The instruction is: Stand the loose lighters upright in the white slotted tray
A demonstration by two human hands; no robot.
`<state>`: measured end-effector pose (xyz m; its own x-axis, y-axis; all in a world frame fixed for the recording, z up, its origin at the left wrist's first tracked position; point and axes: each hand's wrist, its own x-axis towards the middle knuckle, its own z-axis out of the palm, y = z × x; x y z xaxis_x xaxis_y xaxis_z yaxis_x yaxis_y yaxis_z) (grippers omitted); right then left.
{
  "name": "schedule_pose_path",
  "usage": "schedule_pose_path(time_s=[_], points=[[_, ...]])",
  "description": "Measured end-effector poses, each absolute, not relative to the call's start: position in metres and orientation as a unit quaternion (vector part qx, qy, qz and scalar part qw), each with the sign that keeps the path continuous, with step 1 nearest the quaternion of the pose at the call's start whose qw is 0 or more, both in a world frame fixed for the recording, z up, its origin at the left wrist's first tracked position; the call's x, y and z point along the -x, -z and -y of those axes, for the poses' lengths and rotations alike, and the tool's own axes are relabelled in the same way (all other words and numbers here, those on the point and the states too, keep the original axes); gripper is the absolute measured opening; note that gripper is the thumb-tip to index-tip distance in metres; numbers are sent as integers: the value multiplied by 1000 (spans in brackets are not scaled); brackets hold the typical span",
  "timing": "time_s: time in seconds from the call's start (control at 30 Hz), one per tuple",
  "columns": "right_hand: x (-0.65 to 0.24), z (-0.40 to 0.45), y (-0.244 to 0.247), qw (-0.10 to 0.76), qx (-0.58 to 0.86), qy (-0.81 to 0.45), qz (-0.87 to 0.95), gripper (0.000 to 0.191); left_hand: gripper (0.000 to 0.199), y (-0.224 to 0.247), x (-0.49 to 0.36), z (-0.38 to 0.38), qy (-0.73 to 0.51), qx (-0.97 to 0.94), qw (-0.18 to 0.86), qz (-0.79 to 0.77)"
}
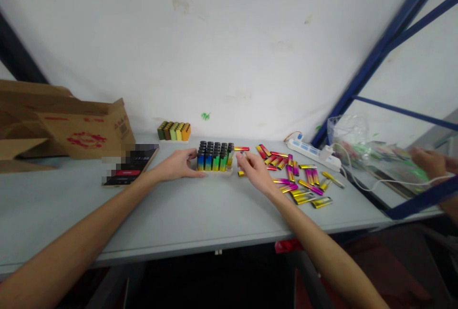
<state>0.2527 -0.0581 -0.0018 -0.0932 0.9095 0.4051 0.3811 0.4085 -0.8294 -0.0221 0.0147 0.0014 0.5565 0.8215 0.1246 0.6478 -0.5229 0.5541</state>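
A block of upright lighters (212, 161) with black tops and blue, green and yellow bodies stands in a white tray (225, 172) in the middle of the table. My left hand (180, 164) grips the tray's left end, thumb along the front and fingers round the side. Just off the tray's right end, my right hand (253, 169) is closed in a pinch; what its fingertips hold, if anything, is too small to make out. Shiny red, purple and yellow lighter-shaped pieces (289, 170) lie loose to the right of that hand.
Another tray of green, brown and orange lighters (174, 131) stands by the wall. At left are a cardboard box (86, 130) and a phone (134, 166). A power strip (315, 154) and blue frame (372, 61) bound the right side, with another person's hand (429, 161) beyond.
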Motion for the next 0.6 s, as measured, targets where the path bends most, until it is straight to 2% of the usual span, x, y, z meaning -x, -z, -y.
schedule_pose_path(time_s=[0.13, 0.33, 0.6], points=[[-251, 58, 8, 476, 533, -163, 680, 55, 72, -2, 22, -15, -199, -848, 237, -430], [-250, 57, 12, 482, 525, -169, 681, 43, 65, -3, 20, -14, -206, -841, 241, -438], [-250, 57, 10, 490, 510, -181, 683, 45, 67, -3, 20, -13, -200, -841, 251, -435]])
